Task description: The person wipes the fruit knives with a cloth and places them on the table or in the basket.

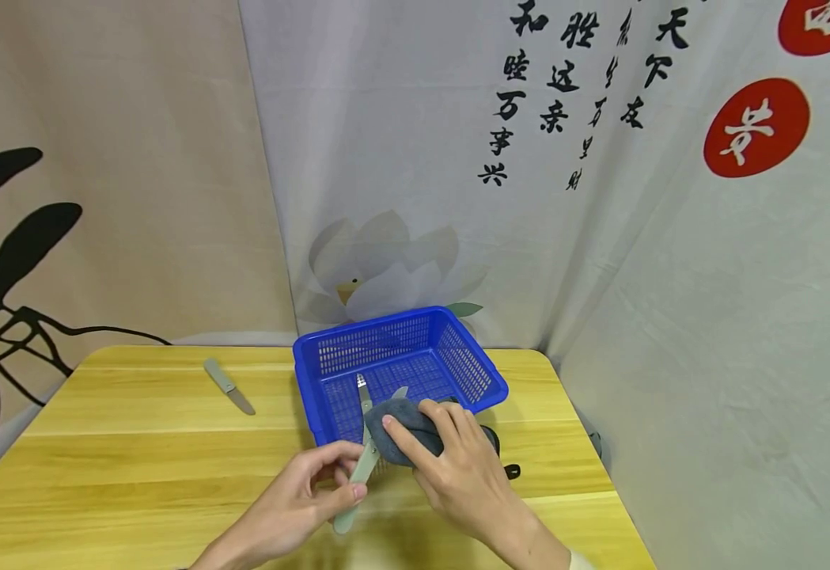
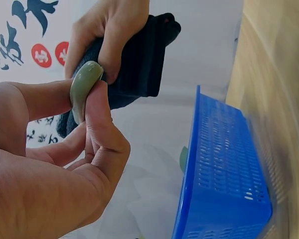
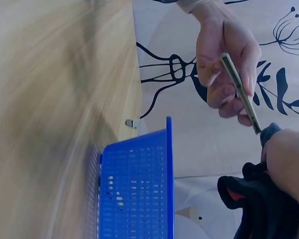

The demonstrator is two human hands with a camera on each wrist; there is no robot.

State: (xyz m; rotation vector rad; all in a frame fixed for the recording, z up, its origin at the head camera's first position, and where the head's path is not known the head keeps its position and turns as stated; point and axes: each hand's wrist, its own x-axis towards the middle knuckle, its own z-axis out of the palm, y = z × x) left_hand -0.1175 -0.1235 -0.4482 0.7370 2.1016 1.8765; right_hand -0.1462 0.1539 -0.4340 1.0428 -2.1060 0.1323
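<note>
In the head view my left hand (image 1: 308,495) pinches the pale green handle (image 1: 358,487) of a knife between thumb and fingers, in front of the basket. Bunched in my right hand (image 1: 460,475) is a dark grey cloth (image 1: 403,423), pressed against the knife just past its handle. A blade tip (image 1: 400,392) shows beyond the cloth; the rest of that blade is covered. From the left wrist the handle (image 2: 84,87) appears end-on between my fingers. The right wrist view shows the handle edge-on, with the cloth (image 3: 259,204) hanging in dark folds with a reddish inside.
A blue plastic basket (image 1: 400,317) stands at the back of the wooden table (image 1: 137,451), behind both hands. A slim metal utensil (image 1: 362,392) shows inside it. Another knife (image 1: 229,386) with a pale handle lies to the left. Printed curtains (image 1: 400,142) hang behind the table.
</note>
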